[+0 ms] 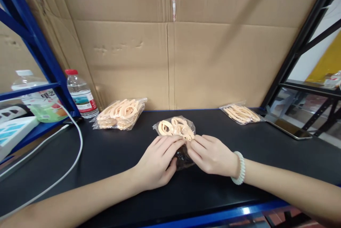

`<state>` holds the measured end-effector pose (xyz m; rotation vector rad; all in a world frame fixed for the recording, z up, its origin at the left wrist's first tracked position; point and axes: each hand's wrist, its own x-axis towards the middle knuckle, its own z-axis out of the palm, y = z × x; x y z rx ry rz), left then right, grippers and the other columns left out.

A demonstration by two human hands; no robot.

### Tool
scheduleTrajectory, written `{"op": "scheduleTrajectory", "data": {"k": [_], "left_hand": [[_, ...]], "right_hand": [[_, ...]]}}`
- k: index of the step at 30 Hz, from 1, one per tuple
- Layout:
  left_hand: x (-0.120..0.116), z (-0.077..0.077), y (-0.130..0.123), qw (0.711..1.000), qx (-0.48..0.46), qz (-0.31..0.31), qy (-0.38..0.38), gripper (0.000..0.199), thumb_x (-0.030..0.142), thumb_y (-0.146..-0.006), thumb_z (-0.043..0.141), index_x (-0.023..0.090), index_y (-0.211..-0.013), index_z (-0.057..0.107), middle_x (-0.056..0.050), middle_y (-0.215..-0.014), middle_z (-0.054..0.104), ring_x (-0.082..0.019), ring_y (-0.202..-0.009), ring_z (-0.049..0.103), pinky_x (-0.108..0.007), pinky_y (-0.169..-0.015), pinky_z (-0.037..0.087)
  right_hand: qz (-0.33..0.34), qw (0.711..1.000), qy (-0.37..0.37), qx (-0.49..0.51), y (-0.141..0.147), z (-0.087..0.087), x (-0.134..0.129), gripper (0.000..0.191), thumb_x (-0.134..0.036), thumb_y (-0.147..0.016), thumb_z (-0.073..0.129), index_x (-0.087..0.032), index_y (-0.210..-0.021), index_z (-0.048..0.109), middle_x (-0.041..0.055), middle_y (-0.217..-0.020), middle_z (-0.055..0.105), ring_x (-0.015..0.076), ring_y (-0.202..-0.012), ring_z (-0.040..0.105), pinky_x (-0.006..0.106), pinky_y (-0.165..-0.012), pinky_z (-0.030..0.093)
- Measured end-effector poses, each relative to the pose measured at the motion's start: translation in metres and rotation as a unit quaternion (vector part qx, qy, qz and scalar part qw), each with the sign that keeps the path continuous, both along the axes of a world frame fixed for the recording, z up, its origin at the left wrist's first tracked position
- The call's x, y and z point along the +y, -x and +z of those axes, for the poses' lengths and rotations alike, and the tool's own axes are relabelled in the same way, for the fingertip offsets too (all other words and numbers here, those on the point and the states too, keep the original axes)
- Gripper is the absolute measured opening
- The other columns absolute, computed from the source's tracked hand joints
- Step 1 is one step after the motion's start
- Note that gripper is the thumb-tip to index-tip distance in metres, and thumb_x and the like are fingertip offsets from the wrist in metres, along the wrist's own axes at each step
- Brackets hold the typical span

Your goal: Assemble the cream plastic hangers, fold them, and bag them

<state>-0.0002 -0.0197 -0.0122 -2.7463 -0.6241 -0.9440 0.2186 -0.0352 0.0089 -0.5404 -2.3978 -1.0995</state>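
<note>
In the middle of the black table lies a clear plastic bag (183,158) with several pale peach, ring-shaped pieces (165,127) in its far part. My left hand (161,160) is closed on the bag's near side, its thumb below and its fingers over the film. From the right, my right hand (209,153) pinches the bag close to the left fingertips; a pale green coil band (239,168) circles that wrist. The fingers hide part of the bag's middle, and its near part hangs loose and see-through below them.
A full bag of peach rings (119,114) lies back left, a flatter bag (242,113) back right beside a tablet-like device (289,126). A red-capped water bottle (81,94) and a white cable (80,139) are left. Cardboard (213,53) walls the back.
</note>
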Motion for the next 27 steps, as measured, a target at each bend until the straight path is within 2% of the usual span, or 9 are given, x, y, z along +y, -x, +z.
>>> {"op": "scheduleTrajectory", "data": {"k": [5,9,12,17,20,23,27], "left_hand": [[0.001,0.0,0.0,0.999,-0.009,0.03,0.008,0.019,0.008,-0.085,0.047,0.018,-0.099,0.055,-0.012,-0.123,0.057,-0.026,-0.107,0.056,-0.038,-0.084,0.048],[0.003,-0.002,0.0,0.999,-0.012,0.04,0.004,0.017,0.008,-0.086,0.046,0.018,-0.096,0.056,-0.011,-0.123,0.057,-0.025,-0.11,0.056,-0.037,-0.083,0.047],[0.004,-0.003,-0.001,0.999,-0.006,0.053,0.009,0.018,0.008,-0.087,0.046,0.018,-0.096,0.057,-0.009,-0.12,0.06,-0.024,-0.108,0.058,-0.036,-0.081,0.048],[0.003,-0.001,-0.002,0.999,0.007,0.049,0.005,0.021,0.008,-0.086,0.044,0.018,-0.097,0.058,-0.008,-0.115,0.064,-0.023,-0.1,0.061,-0.035,-0.078,0.049],[0.004,-0.002,-0.002,0.999,0.006,0.051,-0.007,0.022,0.007,-0.085,0.045,0.018,-0.097,0.059,-0.007,-0.112,0.065,-0.022,-0.092,0.062,-0.034,-0.073,0.048],[0.004,-0.004,-0.001,0.999,0.005,0.048,-0.013,0.021,0.007,-0.085,0.046,0.018,-0.096,0.059,-0.007,-0.108,0.066,-0.022,-0.088,0.061,-0.033,-0.069,0.046],[0.004,-0.004,0.001,0.999,0.025,0.039,0.002,0.025,0.005,-0.079,0.048,0.018,-0.098,0.059,-0.007,-0.111,0.064,-0.022,-0.088,0.06,-0.034,-0.069,0.044]], "right_hand": [[-0.015,0.999,0.033,0.004,-0.005,0.002,-0.031,0.029,-0.008,-0.091,0.041,-0.013,-0.073,0.062,0.0076,-0.071,0.057,0.0195,-0.063,0.051,0.033,-0.054,0.037],[-0.008,0.999,0.037,0.002,-0.003,0.002,-0.042,0.03,-0.009,-0.09,0.038,-0.013,-0.073,0.062,0.0089,-0.073,0.06,0.0201,-0.064,0.051,0.033,-0.053,0.036],[-0.016,1.0,0.02,0.006,-0.003,0.0,-0.031,0.029,-0.008,-0.091,0.04,-0.014,-0.071,0.061,0.0077,-0.07,0.059,0.0189,-0.063,0.05,0.031,-0.051,0.034],[-0.058,0.998,0.003,0.012,0.0,-0.005,0.006,0.028,-0.005,-0.091,0.041,-0.013,-0.073,0.06,0.0065,-0.069,0.057,0.0184,-0.063,0.049,0.03,-0.048,0.032],[-0.057,0.998,-0.019,-0.005,0.003,-0.009,0.028,0.028,-0.007,-0.092,0.043,-0.014,-0.072,0.06,0.0057,-0.07,0.056,0.0193,-0.069,0.051,0.031,-0.051,0.033],[-0.056,0.998,-0.031,-0.02,0.005,-0.012,0.043,0.027,-0.008,-0.093,0.044,-0.013,-0.076,0.064,0.0078,-0.078,0.059,0.0214,-0.079,0.052,0.033,-0.057,0.036],[-0.129,0.992,-0.014,-0.012,-0.001,-0.01,0.05,0.024,-0.004,-0.091,0.044,-0.01,-0.087,0.067,0.0132,-0.095,0.062,0.0237,-0.084,0.05,0.037,-0.065,0.039]]}}
